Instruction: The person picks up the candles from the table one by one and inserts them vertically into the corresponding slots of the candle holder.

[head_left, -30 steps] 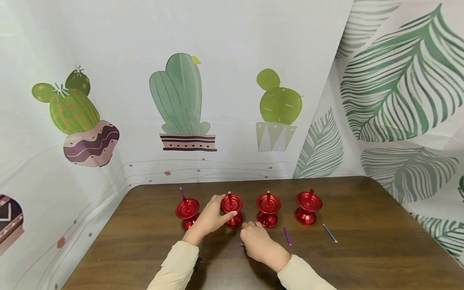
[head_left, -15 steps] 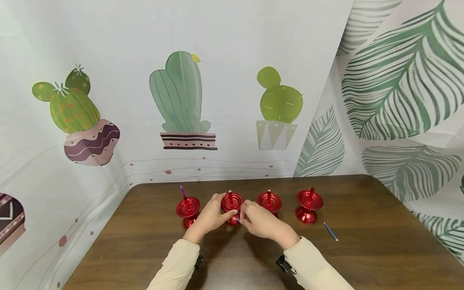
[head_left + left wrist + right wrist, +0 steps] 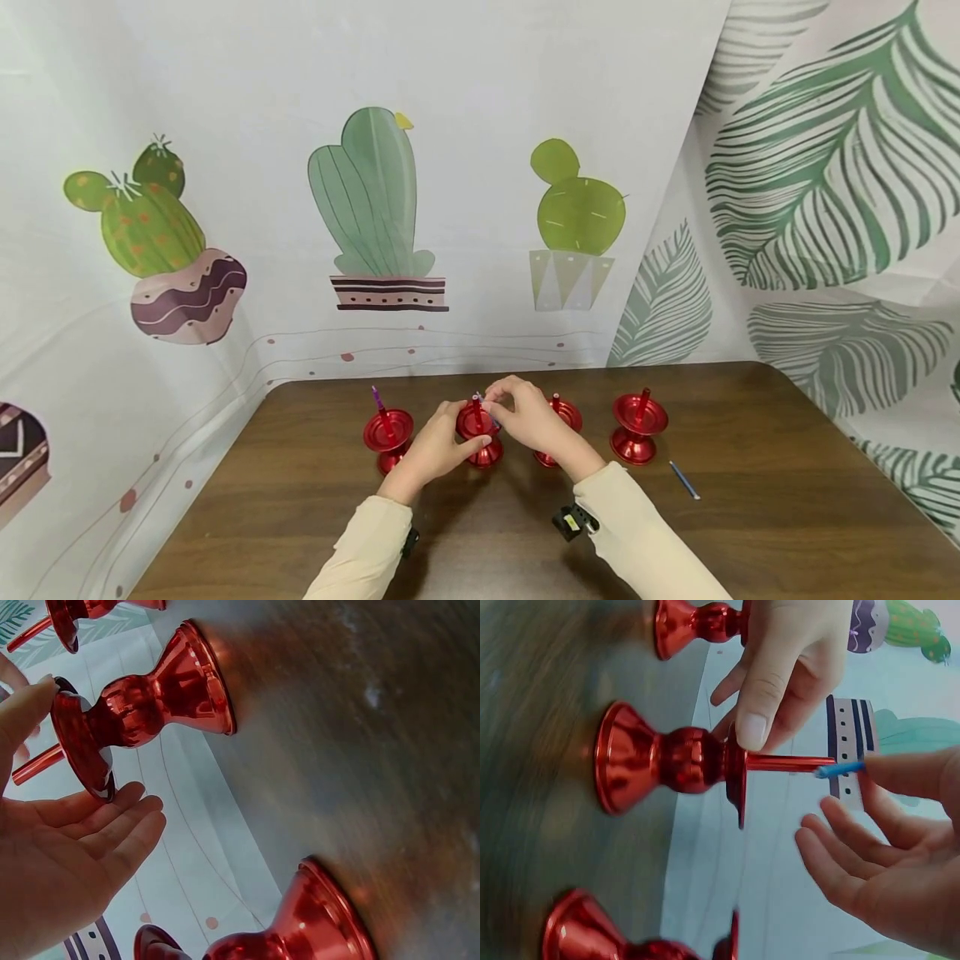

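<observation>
The right hand (image 3: 528, 417) has risen since half a second ago, and the blue stick (image 3: 841, 769), clamped between its thumb and fingers, is now beside the top tube (image 3: 784, 763) of the second red candle holder (image 3: 684, 760) from left; the work seems at lining up, not yet inserted. The left hand (image 3: 437, 450) grips this holder's rim. I find no readable brand or writing
</observation>
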Demonstrator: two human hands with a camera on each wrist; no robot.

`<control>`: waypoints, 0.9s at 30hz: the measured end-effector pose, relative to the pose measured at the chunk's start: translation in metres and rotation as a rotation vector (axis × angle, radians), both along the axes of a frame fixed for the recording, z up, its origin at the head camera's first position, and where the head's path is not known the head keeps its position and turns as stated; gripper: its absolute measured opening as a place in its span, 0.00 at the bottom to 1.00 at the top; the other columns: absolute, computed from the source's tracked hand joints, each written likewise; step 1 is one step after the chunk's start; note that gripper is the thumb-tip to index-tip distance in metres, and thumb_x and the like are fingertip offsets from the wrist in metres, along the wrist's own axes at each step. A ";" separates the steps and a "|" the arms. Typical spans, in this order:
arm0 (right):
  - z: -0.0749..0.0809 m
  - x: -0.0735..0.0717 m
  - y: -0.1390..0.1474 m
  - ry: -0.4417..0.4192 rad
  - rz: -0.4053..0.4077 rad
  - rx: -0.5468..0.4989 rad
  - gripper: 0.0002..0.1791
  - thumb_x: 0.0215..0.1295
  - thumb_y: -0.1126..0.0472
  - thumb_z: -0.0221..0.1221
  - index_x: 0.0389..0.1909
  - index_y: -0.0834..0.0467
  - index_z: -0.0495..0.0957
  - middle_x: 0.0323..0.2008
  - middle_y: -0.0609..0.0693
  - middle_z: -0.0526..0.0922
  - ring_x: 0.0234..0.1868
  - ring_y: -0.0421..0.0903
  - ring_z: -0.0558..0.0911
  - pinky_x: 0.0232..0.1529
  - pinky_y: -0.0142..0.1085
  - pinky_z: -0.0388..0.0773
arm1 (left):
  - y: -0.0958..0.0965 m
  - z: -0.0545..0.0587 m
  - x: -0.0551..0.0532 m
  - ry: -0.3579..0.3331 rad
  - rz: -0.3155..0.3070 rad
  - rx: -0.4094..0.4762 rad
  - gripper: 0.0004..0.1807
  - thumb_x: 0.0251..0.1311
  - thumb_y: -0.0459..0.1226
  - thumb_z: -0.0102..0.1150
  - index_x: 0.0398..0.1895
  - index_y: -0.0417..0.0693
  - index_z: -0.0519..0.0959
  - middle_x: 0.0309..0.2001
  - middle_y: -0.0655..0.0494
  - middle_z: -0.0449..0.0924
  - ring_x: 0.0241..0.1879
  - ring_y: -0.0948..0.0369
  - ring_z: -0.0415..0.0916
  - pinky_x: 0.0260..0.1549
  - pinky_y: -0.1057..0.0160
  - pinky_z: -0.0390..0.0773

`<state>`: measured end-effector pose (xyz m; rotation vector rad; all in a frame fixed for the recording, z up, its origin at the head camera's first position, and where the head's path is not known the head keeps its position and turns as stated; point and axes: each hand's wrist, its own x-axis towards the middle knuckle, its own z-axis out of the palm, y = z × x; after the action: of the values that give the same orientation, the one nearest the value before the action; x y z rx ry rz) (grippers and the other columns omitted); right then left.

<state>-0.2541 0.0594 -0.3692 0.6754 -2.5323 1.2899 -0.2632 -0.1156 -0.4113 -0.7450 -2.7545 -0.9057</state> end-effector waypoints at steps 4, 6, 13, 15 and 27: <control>0.002 -0.009 -0.008 -0.072 -0.041 -0.173 0.05 0.57 0.62 0.57 0.33 0.60 0.77 0.37 0.51 0.79 0.39 0.46 0.78 0.38 0.36 0.76 | 0.000 0.000 0.000 -0.003 0.007 -0.008 0.37 0.49 0.48 0.61 0.55 0.31 0.64 0.42 0.46 0.70 0.39 0.59 0.72 0.36 0.64 0.75; 0.002 -0.013 -0.012 -0.094 -0.043 -0.259 0.06 0.58 0.61 0.57 0.34 0.60 0.77 0.40 0.52 0.79 0.42 0.46 0.77 0.42 0.37 0.75 | 0.000 0.000 -0.001 0.001 0.009 -0.008 0.37 0.49 0.49 0.61 0.55 0.31 0.64 0.42 0.46 0.70 0.38 0.59 0.72 0.36 0.64 0.75; -0.005 -0.021 -0.022 -0.055 -0.033 -0.421 0.06 0.60 0.62 0.54 0.34 0.62 0.74 0.45 0.52 0.77 0.45 0.46 0.76 0.47 0.39 0.72 | 0.000 -0.001 0.000 -0.007 0.002 -0.004 0.37 0.49 0.48 0.61 0.55 0.31 0.64 0.42 0.46 0.70 0.37 0.60 0.71 0.35 0.64 0.75; -0.008 -0.023 -0.024 -0.022 -0.029 -0.427 0.05 0.60 0.63 0.54 0.33 0.62 0.73 0.45 0.51 0.77 0.45 0.46 0.76 0.46 0.38 0.73 | 0.000 -0.001 0.000 -0.006 0.003 -0.006 0.37 0.49 0.48 0.61 0.55 0.31 0.64 0.42 0.46 0.69 0.37 0.61 0.71 0.35 0.64 0.75; -0.016 -0.025 -0.028 0.023 0.000 -0.408 0.05 0.60 0.68 0.52 0.35 0.66 0.71 0.45 0.59 0.75 0.44 0.51 0.75 0.45 0.40 0.73 | -0.001 -0.002 0.000 -0.004 0.003 -0.007 0.37 0.49 0.48 0.61 0.55 0.30 0.63 0.43 0.46 0.69 0.39 0.59 0.71 0.37 0.63 0.75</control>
<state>-0.2787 0.0313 -0.3856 0.5918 -2.1475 1.7154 -0.2632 -0.1168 -0.4128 -0.7404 -2.7627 -0.8983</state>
